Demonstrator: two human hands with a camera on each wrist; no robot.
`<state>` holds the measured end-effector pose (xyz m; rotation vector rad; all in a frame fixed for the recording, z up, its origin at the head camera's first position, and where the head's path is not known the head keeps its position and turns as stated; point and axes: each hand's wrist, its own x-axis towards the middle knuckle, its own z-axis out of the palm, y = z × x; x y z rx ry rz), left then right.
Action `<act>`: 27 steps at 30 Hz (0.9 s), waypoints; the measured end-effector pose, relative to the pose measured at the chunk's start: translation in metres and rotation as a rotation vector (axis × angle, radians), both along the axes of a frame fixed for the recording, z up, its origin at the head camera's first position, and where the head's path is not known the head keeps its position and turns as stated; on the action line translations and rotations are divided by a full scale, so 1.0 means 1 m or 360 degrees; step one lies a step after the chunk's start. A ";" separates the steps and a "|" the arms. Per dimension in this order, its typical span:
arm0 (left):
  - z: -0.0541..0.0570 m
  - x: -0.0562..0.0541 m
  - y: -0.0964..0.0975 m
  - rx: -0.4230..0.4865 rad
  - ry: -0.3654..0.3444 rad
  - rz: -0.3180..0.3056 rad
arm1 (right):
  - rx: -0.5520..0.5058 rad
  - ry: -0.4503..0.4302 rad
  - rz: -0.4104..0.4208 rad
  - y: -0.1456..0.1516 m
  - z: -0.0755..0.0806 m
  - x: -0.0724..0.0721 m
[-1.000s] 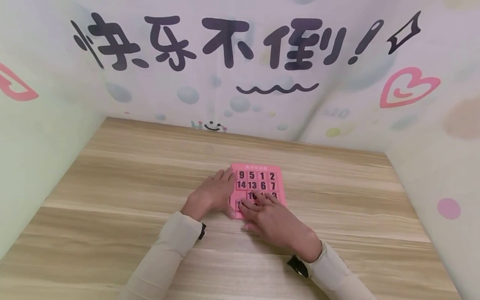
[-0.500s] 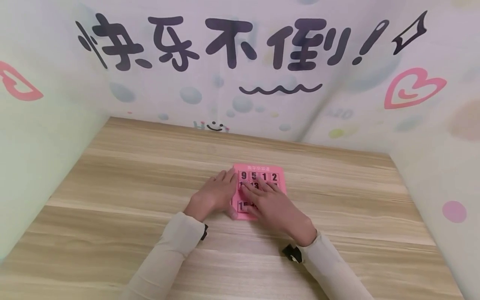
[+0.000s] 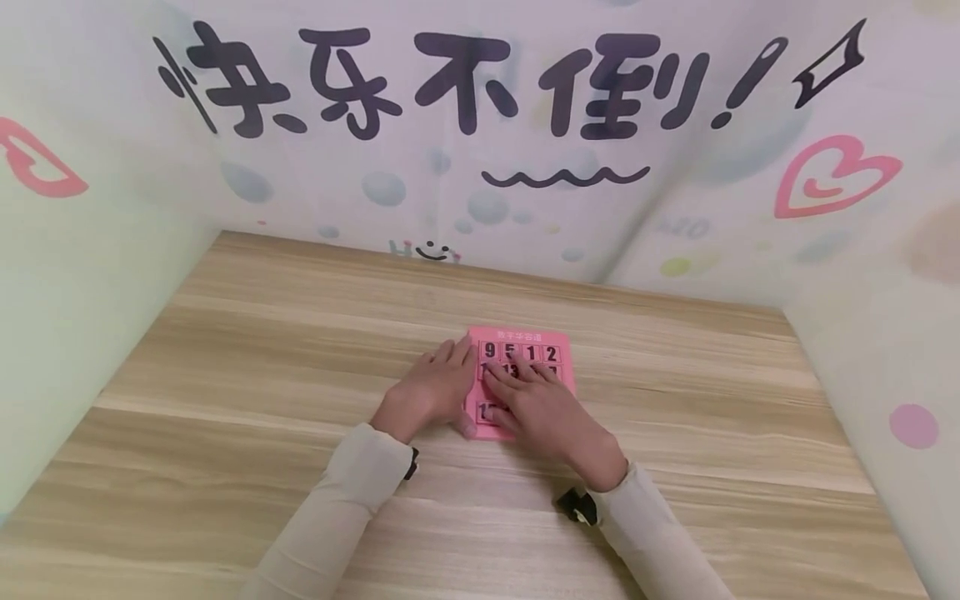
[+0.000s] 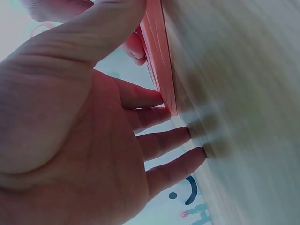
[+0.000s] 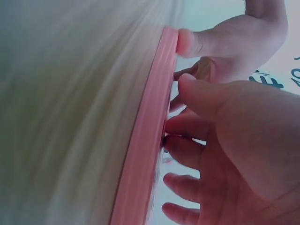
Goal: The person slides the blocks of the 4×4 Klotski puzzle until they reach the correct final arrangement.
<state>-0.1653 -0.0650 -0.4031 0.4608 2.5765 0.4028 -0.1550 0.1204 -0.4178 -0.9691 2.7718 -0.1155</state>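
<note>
A pink number slide puzzle (image 3: 487,429) lies flat on the table in the head view. Its top row reads 9, 5, 1, 2. My left hand (image 3: 442,385) rests along the puzzle's left side, fingers fairly straight, thumb at the near left corner. In the left wrist view, the fingertips (image 4: 161,99) meet the board's edge and others reach the tabletop. My right hand (image 3: 546,417) lies over the number tiles (image 3: 490,350), its fingertips touching the second and lower rows. It hides much of the right and lower tiles. In the right wrist view its fingers (image 5: 187,150) are gently bent over the board.
The wood-grain table (image 3: 262,350) spreads around the puzzle on all sides. A printed backdrop (image 3: 315,192) with large black characters stands behind it, and pale side walls (image 3: 67,275) border the table left and right. Each wrist wears a black strap (image 3: 579,506).
My right hand has slid up the board, from the lower rows to the second row, then held nearly still. The left hand has stayed at the board's left edge.
</note>
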 end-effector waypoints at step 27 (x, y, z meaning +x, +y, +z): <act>0.000 -0.003 0.003 -0.0028 -0.0037 -0.0009 | -0.0013 0.0070 0.0097 0.004 0.001 0.008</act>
